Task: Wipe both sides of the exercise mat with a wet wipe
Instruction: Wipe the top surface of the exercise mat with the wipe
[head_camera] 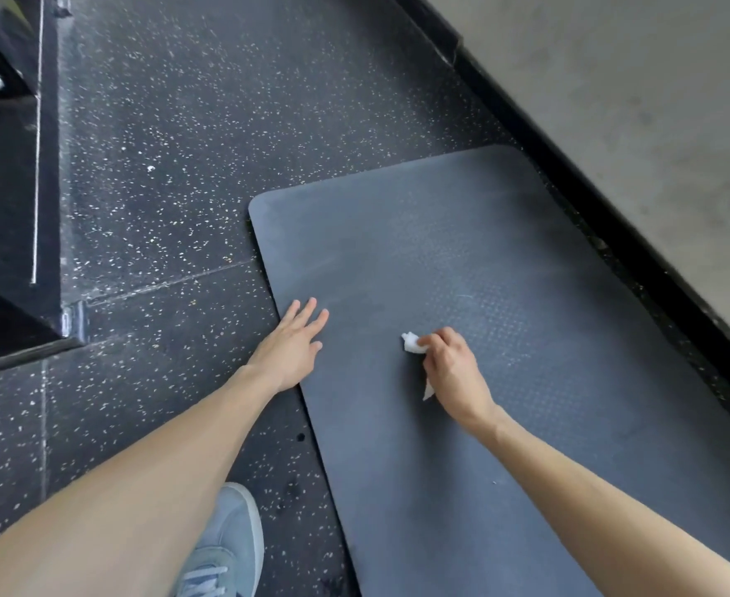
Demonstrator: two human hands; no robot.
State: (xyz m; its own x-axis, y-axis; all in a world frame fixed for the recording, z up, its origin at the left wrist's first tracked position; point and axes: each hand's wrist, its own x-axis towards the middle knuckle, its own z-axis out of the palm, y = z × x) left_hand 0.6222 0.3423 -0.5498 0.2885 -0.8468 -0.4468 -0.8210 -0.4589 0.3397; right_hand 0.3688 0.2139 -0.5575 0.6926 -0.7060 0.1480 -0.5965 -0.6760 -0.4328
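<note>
Exercise mat [505,295] lies flat on the speckled floor [160,165], filling the view from centre to 5 o'clock. Its far rounded end is at 12 o'clock from the hands, and the wall skirting [613,200] runs along its 3 o'clock edge.

Progress: one face is up and being wiped mid-length. Faint streaks toward the far end suggest some coverage there, though this is not certain. Whether this is the first or second side cannot be told. Judged at best half done.

Left hand [290,351]: fingers straight and spread, palm flat on the mat's 9 o'clock edge, likely steadying it.

Right hand [449,368]: fingers curled round the bunched wet wipe [413,343], which is pressed to the mat. White ends show at 10 and 6 o'clock of the fist.

Shoe [229,540] at 7 o'clock, off the mat.
</note>
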